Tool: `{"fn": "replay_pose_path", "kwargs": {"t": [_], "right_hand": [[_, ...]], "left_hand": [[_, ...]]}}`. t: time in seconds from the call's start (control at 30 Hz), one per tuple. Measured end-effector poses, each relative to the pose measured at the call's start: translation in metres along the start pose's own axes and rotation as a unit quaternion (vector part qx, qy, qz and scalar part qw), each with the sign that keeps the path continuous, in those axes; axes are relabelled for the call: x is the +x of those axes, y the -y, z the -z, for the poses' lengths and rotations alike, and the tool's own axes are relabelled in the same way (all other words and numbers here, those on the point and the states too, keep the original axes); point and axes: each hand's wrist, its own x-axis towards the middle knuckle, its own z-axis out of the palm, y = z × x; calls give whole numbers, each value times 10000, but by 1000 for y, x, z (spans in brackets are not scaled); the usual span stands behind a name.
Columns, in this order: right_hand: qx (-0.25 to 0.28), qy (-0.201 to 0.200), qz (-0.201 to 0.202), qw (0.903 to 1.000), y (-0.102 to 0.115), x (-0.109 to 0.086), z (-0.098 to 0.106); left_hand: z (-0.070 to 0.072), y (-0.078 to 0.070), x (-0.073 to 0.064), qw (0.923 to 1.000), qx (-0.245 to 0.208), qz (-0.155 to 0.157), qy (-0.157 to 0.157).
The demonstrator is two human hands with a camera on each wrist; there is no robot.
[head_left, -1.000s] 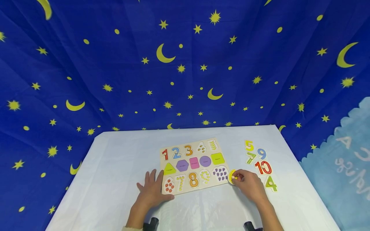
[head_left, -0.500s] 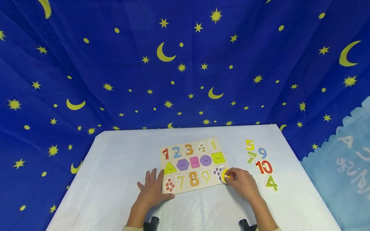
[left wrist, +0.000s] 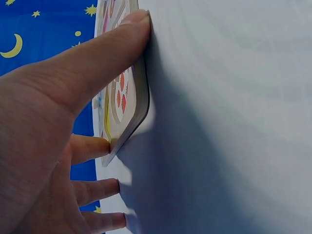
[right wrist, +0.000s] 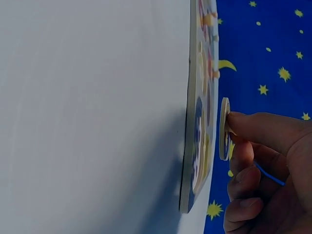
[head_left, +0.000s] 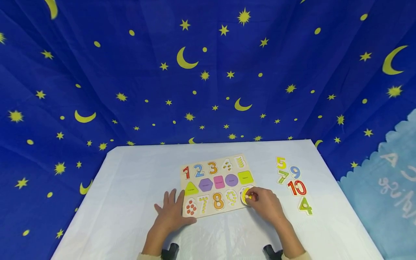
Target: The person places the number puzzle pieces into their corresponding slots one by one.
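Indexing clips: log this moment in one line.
left hand: touching puzzle board | right hand: pinching yellow piece above puzzle board | loose number pieces: right of puzzle board

Looking forward and down from my head, farthest back, I've the puzzle board end to end; my left-wrist view, close and turned sideways, grazes its left end, my right-wrist view its right, both catching the starry curtain beyond it.

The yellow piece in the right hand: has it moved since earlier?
Yes, leftward: in the head view, the yellow piece went from the right edge of the board to over its lower right part.
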Motion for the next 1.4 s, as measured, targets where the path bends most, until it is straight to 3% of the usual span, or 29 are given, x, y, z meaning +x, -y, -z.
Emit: {"fn": "replay_pose_path", "kwargs": {"t": [0.97,1.4], "right_hand": [[30,-12,841,9965,34,9,-33],[284,230,1288,9910,56,10,-49]], "left_hand": [[2,1,1,9999,-51,-72,-68],[1,0,0,9999,-112,-79,-99]]}}
